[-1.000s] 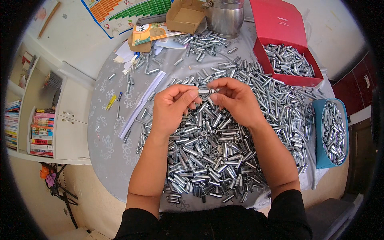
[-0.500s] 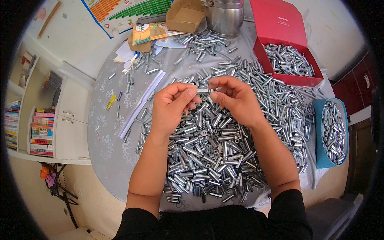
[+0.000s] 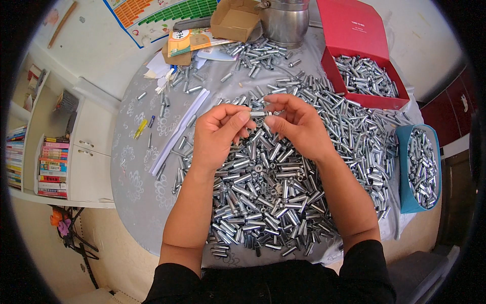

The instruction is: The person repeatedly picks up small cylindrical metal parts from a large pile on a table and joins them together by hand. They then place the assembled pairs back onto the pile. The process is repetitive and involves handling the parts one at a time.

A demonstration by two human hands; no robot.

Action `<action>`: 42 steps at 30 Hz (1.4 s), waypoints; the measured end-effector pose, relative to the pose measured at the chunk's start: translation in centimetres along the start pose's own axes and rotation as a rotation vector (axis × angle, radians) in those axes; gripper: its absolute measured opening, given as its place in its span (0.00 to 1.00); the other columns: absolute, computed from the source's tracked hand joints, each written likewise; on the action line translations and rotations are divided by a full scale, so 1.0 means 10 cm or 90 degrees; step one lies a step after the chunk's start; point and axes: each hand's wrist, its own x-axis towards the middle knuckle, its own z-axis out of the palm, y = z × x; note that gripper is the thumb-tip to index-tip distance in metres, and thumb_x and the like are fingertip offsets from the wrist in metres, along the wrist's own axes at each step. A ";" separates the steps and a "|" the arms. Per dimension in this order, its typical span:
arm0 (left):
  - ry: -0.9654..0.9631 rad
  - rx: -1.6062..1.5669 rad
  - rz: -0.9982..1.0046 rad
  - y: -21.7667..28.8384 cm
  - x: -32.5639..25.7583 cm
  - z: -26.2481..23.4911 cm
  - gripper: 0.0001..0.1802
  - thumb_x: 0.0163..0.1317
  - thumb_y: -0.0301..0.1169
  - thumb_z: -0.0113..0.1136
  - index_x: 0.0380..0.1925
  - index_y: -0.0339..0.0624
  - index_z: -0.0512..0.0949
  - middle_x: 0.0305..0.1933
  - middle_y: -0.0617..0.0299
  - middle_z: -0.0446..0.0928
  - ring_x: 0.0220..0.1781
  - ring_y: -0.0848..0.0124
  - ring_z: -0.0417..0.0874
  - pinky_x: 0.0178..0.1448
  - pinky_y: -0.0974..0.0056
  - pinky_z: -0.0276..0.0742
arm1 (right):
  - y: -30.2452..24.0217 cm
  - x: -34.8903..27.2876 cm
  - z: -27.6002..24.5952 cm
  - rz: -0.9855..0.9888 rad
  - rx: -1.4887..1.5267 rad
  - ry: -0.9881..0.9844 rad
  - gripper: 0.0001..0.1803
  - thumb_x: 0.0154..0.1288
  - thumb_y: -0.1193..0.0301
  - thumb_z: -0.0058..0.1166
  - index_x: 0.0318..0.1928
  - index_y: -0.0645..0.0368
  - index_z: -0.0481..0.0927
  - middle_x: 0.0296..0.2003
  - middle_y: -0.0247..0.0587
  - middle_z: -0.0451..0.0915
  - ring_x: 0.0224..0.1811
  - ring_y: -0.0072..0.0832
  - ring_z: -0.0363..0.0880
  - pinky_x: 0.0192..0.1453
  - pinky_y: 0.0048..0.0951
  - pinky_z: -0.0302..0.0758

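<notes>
My left hand [image 3: 218, 137] and my right hand [image 3: 296, 124] meet above a big heap of small silver metal sleeves [image 3: 268, 202] on the round table [image 3: 136, 192]. Between the fingertips of both hands is one short silver metal sleeve [image 3: 258, 114], held level. Each hand pinches one end of it. My forearms come up from the lower edge over the heap.
A red box [image 3: 364, 66] with more sleeves stands at the back right, a blue tub [image 3: 419, 169] full of them at the right edge. A metal pot [image 3: 285, 20], a cardboard box [image 3: 234, 19], papers [image 3: 177, 129] and a yellow marker [image 3: 140, 128] lie around. Shelves with books [image 3: 50, 167] stand left.
</notes>
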 end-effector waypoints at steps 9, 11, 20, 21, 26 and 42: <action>-0.001 0.005 -0.002 0.00 0.00 0.00 0.09 0.66 0.30 0.60 0.42 0.36 0.80 0.32 0.59 0.84 0.28 0.82 0.77 0.28 0.77 0.70 | -0.03 -0.01 0.01 0.001 0.033 -0.009 0.11 0.66 0.73 0.59 0.47 0.63 0.79 0.33 0.29 0.80 0.29 0.14 0.75 0.32 0.17 0.72; -0.002 0.004 -0.001 -0.01 0.00 0.00 0.09 0.66 0.30 0.60 0.42 0.36 0.80 0.32 0.59 0.84 0.28 0.82 0.77 0.28 0.77 0.70 | 0.02 0.01 -0.03 0.023 0.021 -0.025 0.12 0.66 0.72 0.59 0.47 0.63 0.79 0.33 0.29 0.80 0.29 0.14 0.75 0.33 0.17 0.71; 0.008 -0.008 -0.002 0.00 0.01 0.01 0.08 0.67 0.31 0.60 0.39 0.38 0.78 0.31 0.60 0.83 0.26 0.81 0.78 0.28 0.77 0.69 | -0.01 0.00 -0.03 0.051 0.023 -0.023 0.11 0.64 0.76 0.60 0.47 0.62 0.79 0.32 0.28 0.79 0.30 0.13 0.74 0.33 0.17 0.71; 0.010 -0.002 -0.005 0.00 0.01 0.01 0.08 0.67 0.32 0.59 0.38 0.38 0.78 0.30 0.60 0.83 0.26 0.80 0.78 0.27 0.76 0.69 | -0.01 0.00 -0.03 0.028 0.023 -0.016 0.11 0.64 0.77 0.60 0.46 0.62 0.79 0.32 0.28 0.79 0.30 0.13 0.74 0.34 0.17 0.71; 0.036 0.000 -0.060 0.07 0.00 0.03 0.10 0.67 0.36 0.59 0.31 0.41 0.76 0.24 0.63 0.80 0.23 0.81 0.74 0.25 0.76 0.65 | 0.03 -0.02 0.02 -0.085 -0.001 0.028 0.10 0.62 0.79 0.61 0.44 0.61 0.78 0.32 0.27 0.78 0.31 0.13 0.74 0.35 0.16 0.71; 0.050 -0.030 -0.043 0.01 0.02 -0.01 0.10 0.67 0.34 0.60 0.32 0.39 0.77 0.24 0.65 0.78 0.23 0.82 0.72 0.26 0.77 0.64 | 0.00 -0.03 0.01 -0.150 -0.201 0.056 0.14 0.55 0.73 0.68 0.43 0.59 0.83 0.36 0.34 0.79 0.30 0.18 0.74 0.33 0.21 0.72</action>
